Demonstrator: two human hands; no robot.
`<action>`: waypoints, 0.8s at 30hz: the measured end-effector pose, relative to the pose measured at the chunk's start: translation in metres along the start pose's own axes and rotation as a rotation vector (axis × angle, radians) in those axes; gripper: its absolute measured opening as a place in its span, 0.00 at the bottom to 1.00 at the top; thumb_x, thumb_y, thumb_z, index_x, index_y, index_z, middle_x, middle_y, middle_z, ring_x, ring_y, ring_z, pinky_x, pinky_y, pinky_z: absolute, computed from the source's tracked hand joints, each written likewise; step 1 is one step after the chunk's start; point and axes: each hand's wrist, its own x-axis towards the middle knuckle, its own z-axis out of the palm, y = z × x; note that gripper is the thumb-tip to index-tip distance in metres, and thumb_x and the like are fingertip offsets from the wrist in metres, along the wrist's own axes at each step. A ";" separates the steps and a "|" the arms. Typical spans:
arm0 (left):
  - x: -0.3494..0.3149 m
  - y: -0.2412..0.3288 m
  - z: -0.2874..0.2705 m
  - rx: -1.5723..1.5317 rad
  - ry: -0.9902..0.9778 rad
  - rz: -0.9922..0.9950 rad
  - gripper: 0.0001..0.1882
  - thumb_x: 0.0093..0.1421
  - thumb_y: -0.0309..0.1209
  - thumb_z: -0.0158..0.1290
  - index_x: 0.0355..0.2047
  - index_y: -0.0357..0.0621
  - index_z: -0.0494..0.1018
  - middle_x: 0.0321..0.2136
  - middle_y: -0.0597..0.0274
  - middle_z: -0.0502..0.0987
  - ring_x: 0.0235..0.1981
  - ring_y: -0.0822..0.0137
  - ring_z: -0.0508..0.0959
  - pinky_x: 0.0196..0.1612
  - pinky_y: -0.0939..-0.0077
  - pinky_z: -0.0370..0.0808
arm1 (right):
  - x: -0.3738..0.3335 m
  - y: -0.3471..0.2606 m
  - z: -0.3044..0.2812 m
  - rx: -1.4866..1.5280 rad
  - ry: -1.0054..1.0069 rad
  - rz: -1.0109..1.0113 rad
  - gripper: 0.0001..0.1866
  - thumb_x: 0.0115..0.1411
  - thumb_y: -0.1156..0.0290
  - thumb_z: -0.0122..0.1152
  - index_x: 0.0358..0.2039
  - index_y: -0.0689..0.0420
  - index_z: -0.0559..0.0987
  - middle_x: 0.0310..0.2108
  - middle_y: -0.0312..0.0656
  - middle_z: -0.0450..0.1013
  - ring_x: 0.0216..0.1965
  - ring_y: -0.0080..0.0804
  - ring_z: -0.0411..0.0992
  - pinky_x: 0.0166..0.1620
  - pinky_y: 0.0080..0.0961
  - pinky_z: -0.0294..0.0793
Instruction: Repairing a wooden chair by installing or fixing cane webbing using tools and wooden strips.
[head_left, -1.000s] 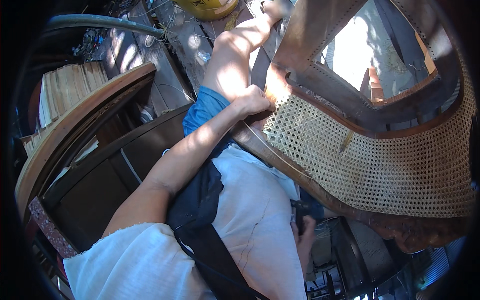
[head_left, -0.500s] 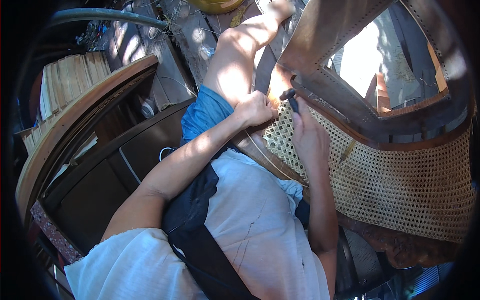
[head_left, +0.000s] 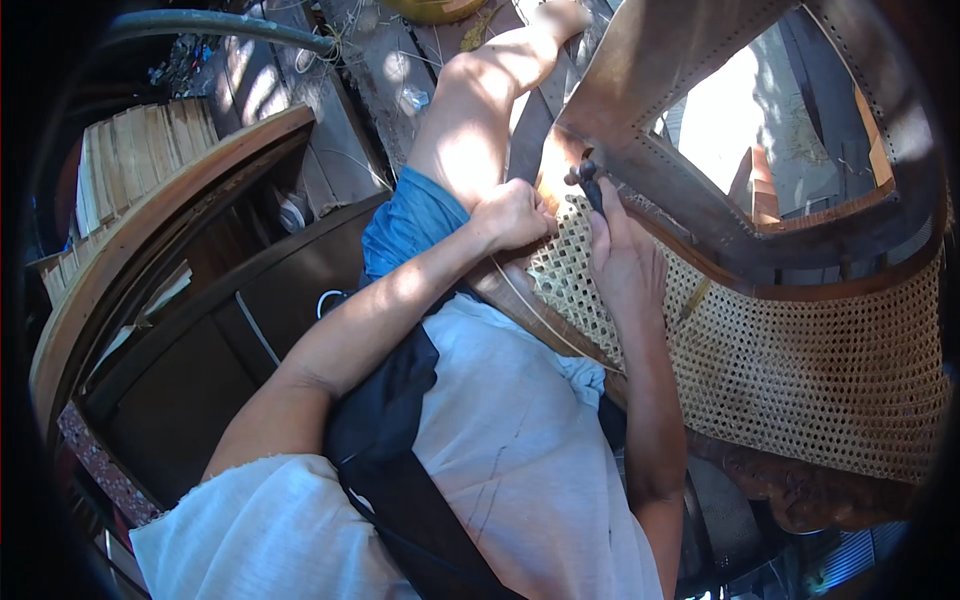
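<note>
A small dark-headed hammer is in my right hand, held by its dark handle over the narrow end of the woven cane webbing. The webbing spreads rightward across a curved wooden chair frame. My left hand rests at the webbing's left edge, its fingers pinched together close to the hammer's head. Whatever lies between those fingertips is too small to make out. A thin cane strand runs from below my left hand along the wooden edge toward my shirt.
At the left stand a curved wooden piece, a dark panel and a stack of thin wooden boards. My bare leg stretches ahead over weathered planks. Carved wood shows below the webbing.
The hammer's head has risen slightly away from the webbing, and my right hand has shifted a little to the right. My left hand stays in place.
</note>
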 end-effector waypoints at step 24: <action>-0.052 0.010 -0.046 0.308 -0.389 -0.012 0.23 0.62 0.48 0.55 0.24 0.39 0.83 0.19 0.59 0.81 0.22 0.68 0.79 0.30 0.72 0.75 | -0.110 0.004 0.029 0.611 -0.067 0.497 0.12 0.55 0.66 0.64 0.25 0.64 0.78 0.18 0.51 0.72 0.22 0.46 0.73 0.31 0.39 0.70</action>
